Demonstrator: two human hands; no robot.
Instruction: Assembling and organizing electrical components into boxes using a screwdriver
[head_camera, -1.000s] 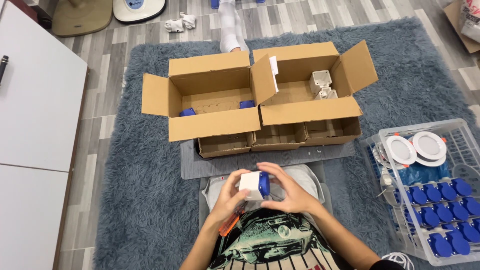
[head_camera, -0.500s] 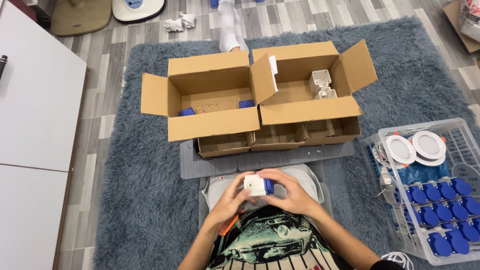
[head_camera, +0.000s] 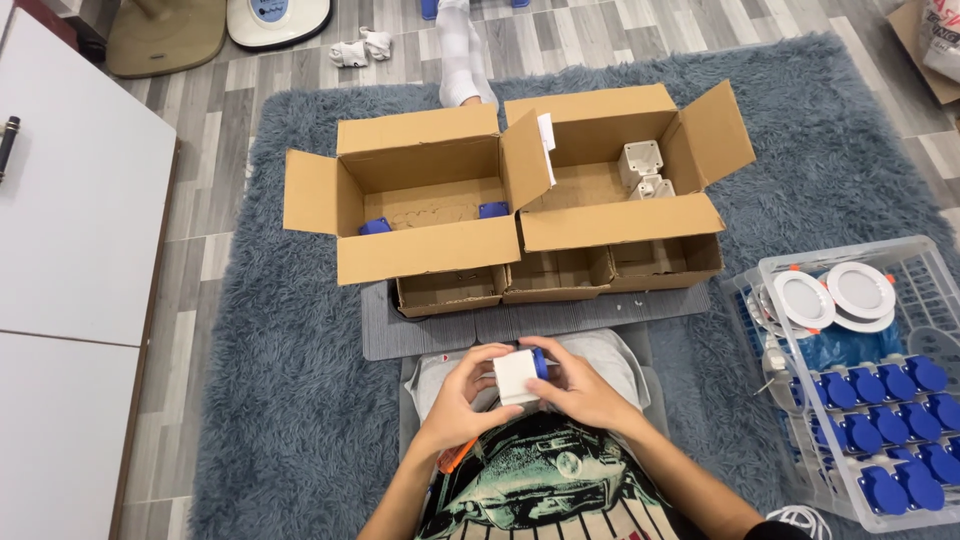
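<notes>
Both hands hold one small white box-shaped part with a blue piece at its back (head_camera: 518, 375), just above my lap. My left hand (head_camera: 462, 400) grips its left side and my right hand (head_camera: 580, 392) wraps its right side. An orange-handled tool (head_camera: 450, 460) lies in my lap under the left wrist. Beyond the hands stand two open cardboard boxes: the left box (head_camera: 420, 215) holds two blue parts, the right box (head_camera: 620, 190) holds white box-shaped parts.
A clear plastic crate (head_camera: 860, 380) at my right holds several blue parts and round white lamp discs. Smaller cardboard trays (head_camera: 555, 275) sit on a grey mat in front of the boxes. White cabinet at left; another person's socked foot (head_camera: 462, 60) beyond the boxes.
The white part has been turned in my hands; the blue piece shows less and sits more behind it now. The hands stay in the same place over my lap.
</notes>
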